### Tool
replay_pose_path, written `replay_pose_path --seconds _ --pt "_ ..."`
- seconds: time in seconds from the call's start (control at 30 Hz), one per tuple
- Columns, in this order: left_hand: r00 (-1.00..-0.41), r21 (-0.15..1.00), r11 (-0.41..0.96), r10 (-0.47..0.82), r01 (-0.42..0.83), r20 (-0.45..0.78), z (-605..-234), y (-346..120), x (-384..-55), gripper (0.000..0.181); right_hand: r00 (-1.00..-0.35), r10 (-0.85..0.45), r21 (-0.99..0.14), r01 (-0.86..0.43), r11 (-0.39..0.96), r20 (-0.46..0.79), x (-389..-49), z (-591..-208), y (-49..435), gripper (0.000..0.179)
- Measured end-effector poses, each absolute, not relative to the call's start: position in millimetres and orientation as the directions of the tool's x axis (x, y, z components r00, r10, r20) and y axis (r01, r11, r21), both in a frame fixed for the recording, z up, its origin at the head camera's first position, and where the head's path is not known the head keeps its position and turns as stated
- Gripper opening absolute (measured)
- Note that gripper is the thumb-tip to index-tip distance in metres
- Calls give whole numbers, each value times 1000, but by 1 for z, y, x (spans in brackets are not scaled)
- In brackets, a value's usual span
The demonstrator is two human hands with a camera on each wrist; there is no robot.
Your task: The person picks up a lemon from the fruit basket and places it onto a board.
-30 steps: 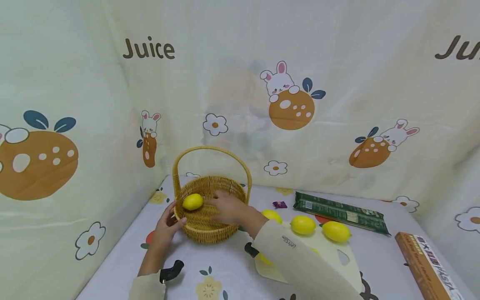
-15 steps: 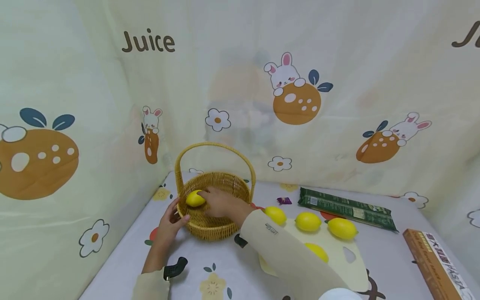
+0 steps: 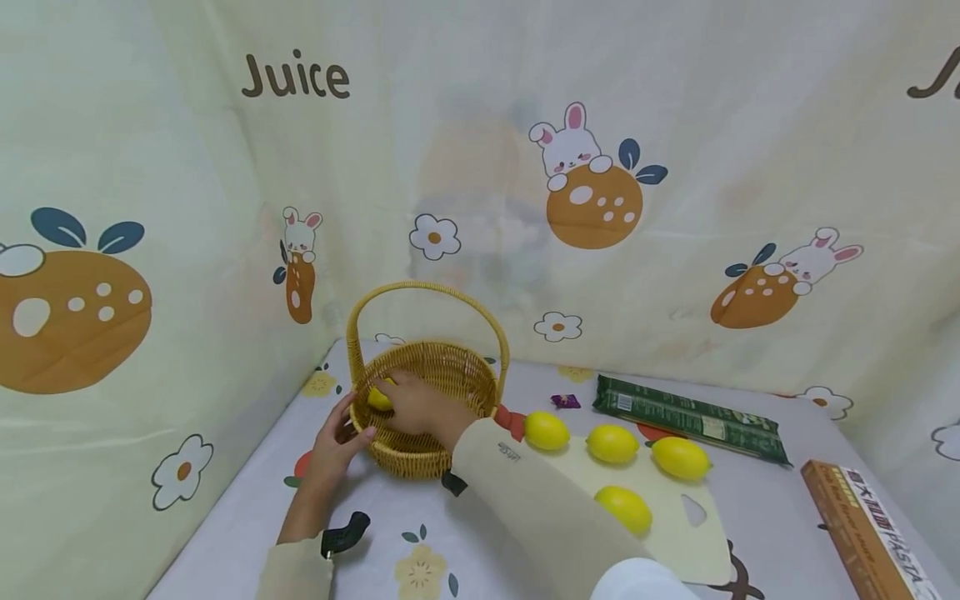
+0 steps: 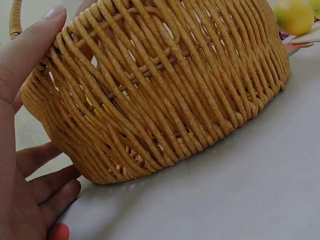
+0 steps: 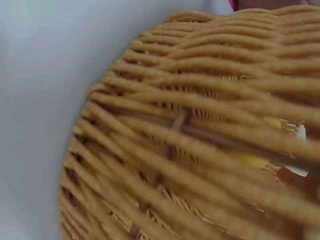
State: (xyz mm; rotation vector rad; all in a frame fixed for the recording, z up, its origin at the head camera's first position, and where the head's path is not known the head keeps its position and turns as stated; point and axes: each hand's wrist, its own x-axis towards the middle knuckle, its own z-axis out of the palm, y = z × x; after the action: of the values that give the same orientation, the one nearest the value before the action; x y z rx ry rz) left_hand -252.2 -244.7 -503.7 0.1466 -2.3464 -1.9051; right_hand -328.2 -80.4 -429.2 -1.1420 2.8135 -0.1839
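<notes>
A wicker basket [image 3: 408,463] with a tall arched handle stands on the table at left of centre in the head view. My left hand [image 3: 335,454] holds its left side, the thumb at the rim and the fingers against the outer wall, as the left wrist view also shows on the basket [image 4: 175,85]. Inside, my right hand [image 3: 422,408] grips a yellow lemon [image 3: 379,400], partly covering it; its fingertips are mostly hidden. Through the weave in the right wrist view, bits of yellow lemon [image 5: 247,159] show behind the basket wall [image 5: 150,130].
Several lemons, one of them nearest the front [image 3: 624,510], lie on and around a cream cutting board [image 3: 675,546] at right. Behind them are a small purple wrapped sweet [image 3: 566,402] and a long green packet [image 3: 693,421]. A pasta box [image 3: 862,525] lies at far right.
My right hand has moved left inside the basket, from beside the lemon onto it, covering more of it. The left hand keeps its place on the basket.
</notes>
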Motion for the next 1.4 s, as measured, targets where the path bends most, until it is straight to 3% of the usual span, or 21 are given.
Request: replay_pose_path --seconds 0.33,0.6,0.8,0.97,1.4 --pt "-988 981 193 -145 18 46 -506 -246 -255 76 -726 -682 -154 -666 730 -91 -332 -431 -91 70" --pt "-989 983 183 -140 15 42 -509 -244 -259 77 -837 -536 -137 -522 842 -109 -334 -438 -87 70" --pt "-985 983 184 -165 13 44 -509 -243 -258 76 -838 -529 -111 -518 848 -134 -336 -443 -79 61" --pt "-984 982 187 -175 6 39 -509 -244 -256 77 -836 -538 -133 -524 841 -106 -332 -442 -74 55" --pt "-984 980 194 -163 36 68 -507 -243 -252 76 -887 -462 -200 -452 869 -2 -330 -444 -59 69"
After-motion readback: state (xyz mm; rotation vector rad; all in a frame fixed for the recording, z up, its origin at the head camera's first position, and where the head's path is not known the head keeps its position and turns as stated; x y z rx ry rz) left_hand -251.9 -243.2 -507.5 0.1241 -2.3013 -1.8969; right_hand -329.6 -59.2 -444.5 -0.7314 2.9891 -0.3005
